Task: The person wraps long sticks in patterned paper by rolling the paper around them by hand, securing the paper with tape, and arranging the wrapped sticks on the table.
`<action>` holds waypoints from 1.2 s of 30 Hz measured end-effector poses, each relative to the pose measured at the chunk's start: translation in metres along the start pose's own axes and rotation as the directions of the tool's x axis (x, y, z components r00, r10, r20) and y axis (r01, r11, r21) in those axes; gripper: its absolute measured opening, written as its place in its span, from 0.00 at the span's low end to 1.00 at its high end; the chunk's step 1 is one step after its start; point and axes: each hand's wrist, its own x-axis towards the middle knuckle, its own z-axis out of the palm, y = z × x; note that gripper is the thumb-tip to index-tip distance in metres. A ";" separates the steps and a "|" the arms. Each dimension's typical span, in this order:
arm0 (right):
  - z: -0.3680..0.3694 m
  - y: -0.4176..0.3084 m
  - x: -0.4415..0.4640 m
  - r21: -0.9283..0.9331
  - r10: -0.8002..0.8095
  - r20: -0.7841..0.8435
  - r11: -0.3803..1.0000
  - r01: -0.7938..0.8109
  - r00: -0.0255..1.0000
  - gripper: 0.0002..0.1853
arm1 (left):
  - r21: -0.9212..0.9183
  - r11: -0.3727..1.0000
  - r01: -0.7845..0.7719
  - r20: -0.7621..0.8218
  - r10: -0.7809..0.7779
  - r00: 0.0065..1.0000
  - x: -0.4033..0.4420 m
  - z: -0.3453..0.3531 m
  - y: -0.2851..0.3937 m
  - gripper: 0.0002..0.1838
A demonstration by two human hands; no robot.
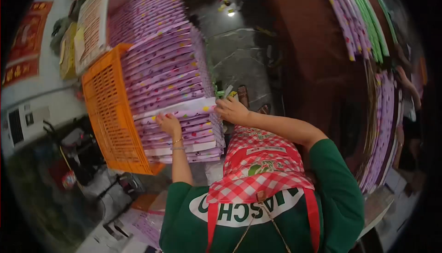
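Observation:
A long row of folded purple patterned pieces, which look like cloth or plastic sheeting, is packed closely beside an orange slatted crate. One piece with a white edge stands out across the row. My left hand rests on the pieces just under that edge, its fingers apart. At the other end of the same piece, my right hand has its fingers closed on the corner. Just beyond the right fingers is a small green object, too blurred to name.
A white slatted crate stands behind the orange one. To the right runs a brown surface with purple and green folded pieces along its far side. Another person's arm shows at the right edge. Grey floor lies between.

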 end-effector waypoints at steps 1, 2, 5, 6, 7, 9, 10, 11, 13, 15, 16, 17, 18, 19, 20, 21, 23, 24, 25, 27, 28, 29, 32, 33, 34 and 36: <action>-0.025 0.004 -0.021 0.032 0.046 0.126 0.998 -0.050 0.991 0.17 | 0.009 1.000 0.020 -0.021 -0.020 1.000 0.003 0.004 -0.007 0.27; -0.060 0.006 -0.044 0.069 0.140 0.195 0.985 -0.156 0.971 0.16 | 0.011 0.999 0.036 -0.042 -0.036 0.998 0.002 0.012 -0.009 0.28; -0.141 0.013 -0.127 0.041 0.534 0.147 0.838 -0.544 0.833 0.16 | -0.064 0.996 0.059 -0.024 -0.061 0.998 -0.014 -0.008 0.015 0.30; -0.160 0.011 -0.161 0.048 0.678 0.004 0.734 -0.677 0.735 0.19 | -0.082 0.996 -0.034 -0.096 0.026 0.995 -0.017 0.001 0.014 0.30; -0.180 0.004 -0.194 0.075 0.783 -0.136 0.619 -0.781 0.607 0.21 | -0.077 0.979 -0.186 -0.112 0.177 0.978 -0.025 -0.004 0.027 0.29; -0.206 -0.026 -0.260 0.030 0.859 -0.418 0.340 -0.940 0.297 0.31 | -0.185 0.886 -0.425 -0.115 0.410 0.905 -0.052 -0.018 0.077 0.27; -0.213 -0.045 -0.289 -0.009 0.837 -0.521 0.186 -0.982 0.164 0.36 | -0.224 0.835 -0.503 -0.050 0.506 0.861 -0.070 -0.025 0.103 0.27; -0.217 -0.065 -0.314 -0.031 0.786 -0.616 0.030 -0.999 0.043 0.41 | -0.261 0.779 -0.570 0.008 0.593 0.805 -0.085 -0.027 0.129 0.27; -0.205 -0.087 -0.363 0.015 0.748 -0.652 -0.152 -0.988 -0.125 0.49 | -0.509 0.487 -0.710 -0.025 0.816 0.578 -0.108 -0.026 0.183 0.28; -0.191 -0.089 -0.399 0.133 0.734 -0.647 -0.154 -0.979 -0.204 0.53 | -0.602 0.262 -0.754 0.013 0.948 0.319 -0.132 -0.038 0.240 0.29; -0.187 -0.081 -0.407 0.143 0.728 -0.655 -0.143 -0.979 -0.202 0.53 | -0.713 0.154 -0.685 0.008 0.977 0.211 -0.141 -0.038 0.266 0.29; -0.185 -0.070 -0.412 0.074 0.739 -0.662 -0.102 -0.992 -0.125 0.54 | -0.674 0.065 -0.735 -0.007 0.996 0.095 -0.148 -0.041 0.290 0.30; -0.187 -0.059 -0.415 -0.001 0.746 -0.665 -0.055 -0.998 -0.040 0.54 | -0.633 -0.022 -0.774 -0.015 1.000 -0.016 -0.155 -0.046 0.312 0.31; -0.192 -0.047 -0.410 -0.090 0.729 -0.680 0.022 -0.996 0.078 0.53 | -0.621 -0.014 -0.784 -0.024 1.000 0.002 -0.162 -0.050 0.330 0.31; -0.194 -0.033 -0.402 -0.116 0.741 -0.663 0.042 -0.992 0.109 0.52 | -0.638 -0.018 -0.770 -0.009 1.000 -0.015 -0.168 -0.053 0.346 0.32; -0.195 -0.019 -0.395 -0.142 0.751 -0.646 0.060 -0.988 0.138 0.52 | -0.655 -0.023 -0.756 0.005 0.999 -0.035 -0.172 -0.056 0.356 0.32; -0.196 0.004 -0.388 -0.157 0.736 -0.665 0.033 -0.987 0.130 0.48 | -0.640 -0.018 -0.768 -0.004 1.000 -0.020 -0.173 -0.055 0.368 0.33; -0.194 0.014 -0.386 -0.203 0.739 -0.666 -0.048 -0.978 0.101 0.47 | -0.637 -0.018 -0.770 -0.005 1.000 -0.019 -0.169 -0.054 0.374 0.33; -0.191 0.024 -0.385 -0.249 0.741 -0.668 -0.130 -0.960 0.073 0.45 | -0.653 -0.006 -0.757 -0.006 1.000 -0.003 -0.165 -0.055 0.376 0.31; -0.191 0.045 -0.380 -0.310 0.641 -0.741 -0.064 -0.949 0.199 0.42 | -0.620 0.047 -0.783 -0.001 0.998 0.061 -0.152 -0.049 0.378 0.31; -0.192 0.055 -0.373 -0.297 0.645 -0.740 -0.060 -0.953 0.190 0.41 | -0.597 0.093 -0.797 0.013 0.994 0.107 -0.146 -0.046 0.381 0.31; -0.192 0.064 -0.366 -0.283 0.653 -0.736 -0.061 -0.957 0.176 0.41 | -0.589 0.121 -0.799 0.050 0.992 0.113 -0.136 -0.042 0.383 0.31; -0.209 0.104 -0.335 -0.265 0.630 -0.738 0.061 -0.962 0.243 0.39 | -0.565 0.146 -0.812 0.041 0.988 0.149 -0.112 -0.027 0.405 0.31; -0.215 0.117 -0.324 -0.242 0.645 -0.722 0.104 -0.965 0.251 0.39 | -0.577 0.146 -0.804 0.046 0.988 0.147 -0.105 -0.030 0.419 0.31; -0.217 0.126 -0.318 -0.233 0.645 -0.727 0.090 -0.968 0.235 0.39 | -0.576 0.132 -0.807 0.044 0.990 0.131 -0.096 -0.030 0.434 0.31; -0.224 0.145 -0.305 -0.224 0.672 -0.688 0.165 -0.961 0.276 0.38 | -0.611 0.058 -0.790 -0.032 0.995 0.098 -0.076 -0.027 0.466 0.30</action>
